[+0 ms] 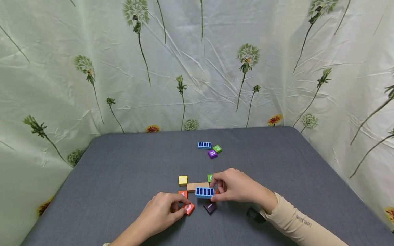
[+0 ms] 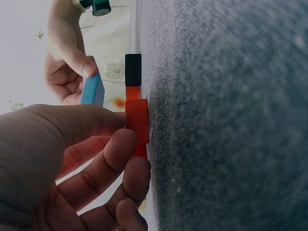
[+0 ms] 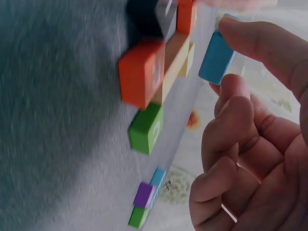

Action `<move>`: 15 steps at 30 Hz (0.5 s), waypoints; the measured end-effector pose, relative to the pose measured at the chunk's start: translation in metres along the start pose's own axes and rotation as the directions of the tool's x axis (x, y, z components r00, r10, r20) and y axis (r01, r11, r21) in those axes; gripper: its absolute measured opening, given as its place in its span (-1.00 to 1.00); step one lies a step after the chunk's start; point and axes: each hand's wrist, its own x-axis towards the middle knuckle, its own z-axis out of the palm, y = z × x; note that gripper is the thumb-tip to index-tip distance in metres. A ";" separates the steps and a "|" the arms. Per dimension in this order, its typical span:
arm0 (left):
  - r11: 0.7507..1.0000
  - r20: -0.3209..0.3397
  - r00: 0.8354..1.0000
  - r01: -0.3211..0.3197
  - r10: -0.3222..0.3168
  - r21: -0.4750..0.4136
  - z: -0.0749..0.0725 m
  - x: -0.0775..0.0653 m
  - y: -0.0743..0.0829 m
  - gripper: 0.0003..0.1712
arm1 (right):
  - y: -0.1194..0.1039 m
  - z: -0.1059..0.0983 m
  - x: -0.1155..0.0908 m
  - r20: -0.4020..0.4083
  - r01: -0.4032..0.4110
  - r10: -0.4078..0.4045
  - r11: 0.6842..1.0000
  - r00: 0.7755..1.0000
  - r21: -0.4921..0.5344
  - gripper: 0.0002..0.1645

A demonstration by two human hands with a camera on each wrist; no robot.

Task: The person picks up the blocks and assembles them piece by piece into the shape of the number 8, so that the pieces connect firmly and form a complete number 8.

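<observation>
My right hand (image 1: 240, 186) pinches one end of a blue slotted block (image 1: 205, 192) between thumb and fingers, holding it above the table. With thumb and fingertips, my left hand (image 1: 164, 210) pinches an orange number tile (image 1: 189, 208) at the table surface. Just beyond lies a plain wooden plank (image 1: 197, 187). Around the plank are a yellow tile (image 1: 183, 180), another orange tile (image 1: 183, 193) and a green tile (image 1: 210, 178) partly behind my right fingers. A dark tile (image 1: 210, 207) sits nearer me. One more orange tile (image 3: 142, 74) shows fully in the right wrist view.
Farther back on the grey table (image 1: 138, 157) lie a second blue slotted block (image 1: 204, 145), a green tile (image 1: 217, 148) and a purple tile (image 1: 212, 154). A black object (image 1: 255, 215) is beside my right wrist. A flower-printed curtain (image 1: 203, 68) hangs behind the table.
</observation>
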 end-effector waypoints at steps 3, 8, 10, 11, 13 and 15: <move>1.000 -0.013 1.000 -0.012 0.012 0.002 0.000 0.000 0.000 -0.86 | -0.006 0.005 -0.001 0.011 0.011 -0.011 1.000 1.000 -0.006 -0.74; 1.000 -0.022 0.999 -0.027 0.027 0.003 0.001 -0.001 0.000 -0.86 | -0.012 0.015 -0.004 0.030 0.035 -0.034 0.999 0.999 -0.026 -0.73; 1.000 -0.018 0.999 -0.029 0.029 0.000 0.001 -0.001 -0.001 -0.84 | -0.014 0.018 -0.005 0.046 0.029 -0.028 0.999 0.999 -0.026 -0.72; 1.000 -0.016 0.999 -0.028 0.028 0.001 0.001 -0.001 -0.001 -0.84 | -0.015 0.020 -0.005 0.055 0.027 -0.025 0.999 0.998 -0.028 -0.72; 1.000 -0.010 1.000 -0.025 0.025 0.000 0.000 0.000 -0.001 -0.83 | -0.016 0.023 -0.006 0.072 0.019 -0.017 0.999 0.997 -0.029 -0.72; 1.000 -0.007 1.000 -0.022 0.022 0.001 0.000 0.000 -0.001 -0.83 | -0.018 0.026 -0.007 0.088 0.013 -0.010 0.999 0.996 -0.030 -0.71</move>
